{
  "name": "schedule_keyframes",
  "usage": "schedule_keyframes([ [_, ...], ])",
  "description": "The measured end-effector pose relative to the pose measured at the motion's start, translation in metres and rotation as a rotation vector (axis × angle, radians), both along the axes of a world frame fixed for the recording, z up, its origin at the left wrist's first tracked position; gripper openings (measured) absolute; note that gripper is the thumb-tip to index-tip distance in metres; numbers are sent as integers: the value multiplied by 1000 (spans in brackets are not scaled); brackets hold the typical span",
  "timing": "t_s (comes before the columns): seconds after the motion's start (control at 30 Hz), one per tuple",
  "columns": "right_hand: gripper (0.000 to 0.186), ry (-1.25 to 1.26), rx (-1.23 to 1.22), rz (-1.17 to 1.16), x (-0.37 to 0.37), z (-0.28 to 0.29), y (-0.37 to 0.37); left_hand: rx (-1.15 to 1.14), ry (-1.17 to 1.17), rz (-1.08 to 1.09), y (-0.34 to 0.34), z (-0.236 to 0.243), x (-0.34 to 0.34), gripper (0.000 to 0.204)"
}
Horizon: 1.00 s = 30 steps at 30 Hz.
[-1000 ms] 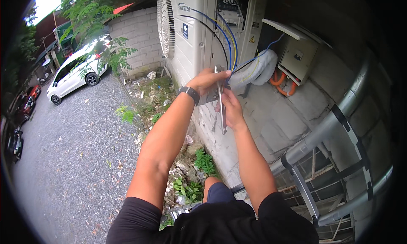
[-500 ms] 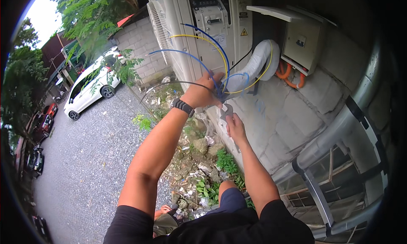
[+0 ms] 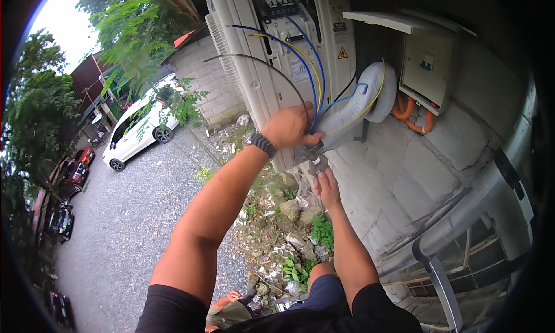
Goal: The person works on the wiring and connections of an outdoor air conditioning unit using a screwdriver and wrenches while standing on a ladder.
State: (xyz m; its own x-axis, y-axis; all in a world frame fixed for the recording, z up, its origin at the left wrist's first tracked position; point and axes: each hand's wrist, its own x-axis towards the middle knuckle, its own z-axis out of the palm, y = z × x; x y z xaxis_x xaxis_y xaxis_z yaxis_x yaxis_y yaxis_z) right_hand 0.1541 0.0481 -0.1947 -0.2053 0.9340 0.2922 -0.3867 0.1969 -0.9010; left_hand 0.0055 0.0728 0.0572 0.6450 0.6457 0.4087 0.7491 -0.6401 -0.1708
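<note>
My left hand (image 3: 289, 128), with a dark watch on the wrist, is closed around a bundle of loose wires at the lower front of a white outdoor air-conditioner unit (image 3: 277, 96). Blue wires (image 3: 317, 61), a yellow wire (image 3: 306, 58) and a black wire (image 3: 260, 60) fan up and out of that grip. Just below, my right hand (image 3: 327, 188) grips a grey wrench (image 3: 318, 164), whose head sits by a small dark fitting at the base of the bundle. The fingers partly hide the fitting, so I cannot tell whether the wrench touches it.
A white wrapped pipe (image 3: 352, 104) curves beside the unit, near an opened breaker box (image 3: 426, 67) with orange conduit (image 3: 413, 123) below. Metal railing (image 3: 457, 214) runs along the right. Rubble and plants (image 3: 295, 217) lie below; a white car (image 3: 141, 124) stands on gravel. Another person (image 3: 228, 313) is below.
My view has shifted, so the unit sits further right. The wire ends have swung upward, with the black wire now raised across the unit's front. Both hands keep their holds.
</note>
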Motion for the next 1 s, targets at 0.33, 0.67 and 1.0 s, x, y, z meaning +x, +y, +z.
schedule_keyframes([
  [0.33, 25, 100, 35, -12, -22, -17, 12, -7, 60, 29, 2, 1, 0, 66],
  [0.67, 31, 396, -48, -16, -63, -14, -3, 64, 7, -5, 0, -1, 0, 57],
  [1.0, 39, 272, 0, -147, -53, -27, 16, 103, -13, -45, 1, -7, -1, 57],
])
